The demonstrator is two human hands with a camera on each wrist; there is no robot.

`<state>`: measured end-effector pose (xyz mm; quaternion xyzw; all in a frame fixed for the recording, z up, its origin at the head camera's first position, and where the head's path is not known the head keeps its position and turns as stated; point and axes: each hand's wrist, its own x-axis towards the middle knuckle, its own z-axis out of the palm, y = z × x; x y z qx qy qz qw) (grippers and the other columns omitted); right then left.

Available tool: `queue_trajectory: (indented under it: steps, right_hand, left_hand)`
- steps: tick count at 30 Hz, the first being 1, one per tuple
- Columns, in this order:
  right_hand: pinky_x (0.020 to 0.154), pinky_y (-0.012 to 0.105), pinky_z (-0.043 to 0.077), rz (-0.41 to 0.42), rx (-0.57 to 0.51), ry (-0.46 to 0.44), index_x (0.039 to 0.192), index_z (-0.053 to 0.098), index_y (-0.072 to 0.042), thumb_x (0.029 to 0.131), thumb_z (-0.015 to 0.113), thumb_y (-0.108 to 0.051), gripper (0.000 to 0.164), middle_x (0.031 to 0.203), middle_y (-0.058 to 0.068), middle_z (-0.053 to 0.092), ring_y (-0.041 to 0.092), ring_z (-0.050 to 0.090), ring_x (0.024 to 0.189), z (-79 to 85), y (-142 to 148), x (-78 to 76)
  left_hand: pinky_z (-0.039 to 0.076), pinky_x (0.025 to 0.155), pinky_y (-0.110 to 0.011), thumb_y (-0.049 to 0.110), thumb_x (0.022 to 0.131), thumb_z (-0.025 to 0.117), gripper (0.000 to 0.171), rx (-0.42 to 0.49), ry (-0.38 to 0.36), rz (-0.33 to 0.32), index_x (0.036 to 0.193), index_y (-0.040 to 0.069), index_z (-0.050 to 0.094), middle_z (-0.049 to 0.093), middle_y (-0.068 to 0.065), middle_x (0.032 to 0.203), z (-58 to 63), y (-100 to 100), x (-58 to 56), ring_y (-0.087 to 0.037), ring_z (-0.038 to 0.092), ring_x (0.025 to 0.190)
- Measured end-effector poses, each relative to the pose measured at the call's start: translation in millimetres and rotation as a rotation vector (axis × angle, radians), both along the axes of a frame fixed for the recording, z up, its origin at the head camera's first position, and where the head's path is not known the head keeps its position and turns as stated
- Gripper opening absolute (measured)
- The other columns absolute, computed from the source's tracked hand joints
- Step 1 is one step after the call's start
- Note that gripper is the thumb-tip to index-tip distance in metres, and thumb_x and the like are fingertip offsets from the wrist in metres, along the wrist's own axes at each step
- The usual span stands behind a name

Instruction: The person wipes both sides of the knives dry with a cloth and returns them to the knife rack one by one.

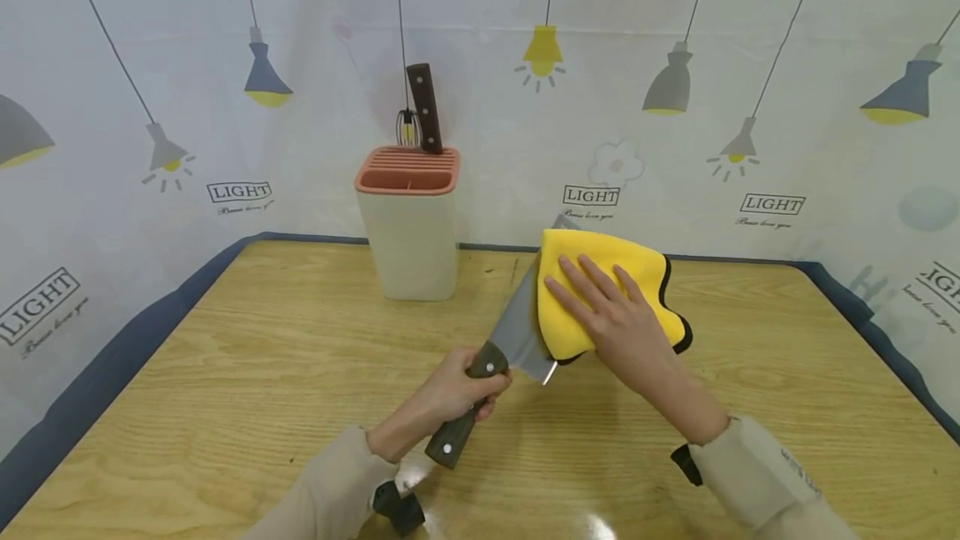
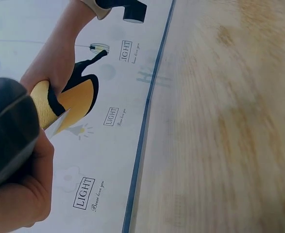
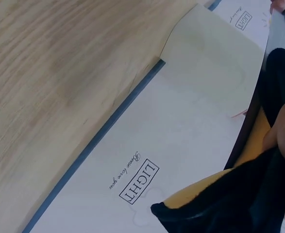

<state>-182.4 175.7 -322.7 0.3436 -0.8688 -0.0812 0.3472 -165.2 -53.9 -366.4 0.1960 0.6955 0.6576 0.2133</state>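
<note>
A cleaver (image 1: 513,319) with a broad grey blade is held tilted over the table, its dark handle (image 1: 450,444) gripped by my left hand (image 1: 457,390). Over the blade lies a yellow cloth (image 1: 562,327) with black edging, covering much of it. The blade's far corner sticks out above the cloth. My right hand (image 1: 622,323) holds the cloth against the blade, four fingers stretched across the top and the thumb hidden beneath in the head view. In the right wrist view, the cloth's dark side (image 3: 278,68) hangs beside the blade (image 3: 275,36).
A white knife block (image 1: 412,248) with a red slotted top stands at the back of the wooden table (image 1: 262,357). One dark-handled knife (image 1: 424,107) rises from its slots. Behind it is a backdrop (image 1: 487,107) printed with lamps, meeting the table along a blue border.
</note>
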Motion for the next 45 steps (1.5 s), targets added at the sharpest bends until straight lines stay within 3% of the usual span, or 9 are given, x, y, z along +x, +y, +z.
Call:
queue_trajectory:
  steps: [4, 14, 31, 45]
  right_hand:
    - [0.095, 0.052, 0.033, -0.042, -0.009, -0.023, 0.132, 0.041, -0.011, 0.047, 0.083, 0.002, 0.095, 0.137, 0.014, 0.036, 0.033, 0.036, 0.124, 1.1, 6.2, -3.3]
    - [0.091, 0.055, 0.035, -0.077, -0.073, -0.039, 0.13, 0.044, -0.008, 0.053, 0.077, 0.01, 0.086, 0.136, 0.016, 0.038, 0.034, 0.037, 0.122, 1.3, 12.7, -7.1]
    - [0.09, 0.055, 0.036, -0.07, -0.083, -0.03, 0.128, 0.046, -0.008, 0.059, 0.074, 0.011, 0.077, 0.134, 0.016, 0.04, 0.034, 0.04, 0.12, -3.8, 5.7, 1.4]
    - [0.092, 0.054, 0.035, -0.021, -0.045, -0.017, 0.129, 0.046, -0.01, 0.063, 0.069, 0.015, 0.074, 0.135, 0.016, 0.04, 0.033, 0.038, 0.123, -7.2, -8.8, 14.8]
  left_hand:
    - [0.037, 0.04, -0.019, 0.003, 0.086, 0.052, 0.018, 0.004, -0.007, 0.009, 0.092, -0.014, 0.05, 0.045, 0.0, 0.055, -0.3, 1.1, 0.2, -0.006, 0.043, 0.041]
    - [0.036, 0.04, -0.019, 0.003, 0.085, 0.052, 0.019, 0.01, -0.022, 0.036, 0.092, -0.015, 0.05, 0.045, 0.001, 0.055, -0.1, 2.9, 0.1, -0.006, 0.042, 0.041]
    - [0.037, 0.04, -0.019, 0.004, 0.085, 0.051, 0.018, 0.009, -0.004, 0.049, 0.091, -0.013, 0.051, 0.046, 0.002, 0.054, 0.7, 3.9, -2.3, -0.006, 0.043, 0.041]
    - [0.035, 0.04, -0.019, 0.006, 0.086, 0.053, 0.011, 0.028, 0.012, 0.077, 0.081, -0.002, 0.05, 0.045, 0.001, 0.054, 2.3, 6.1, -4.8, -0.006, 0.042, 0.04]
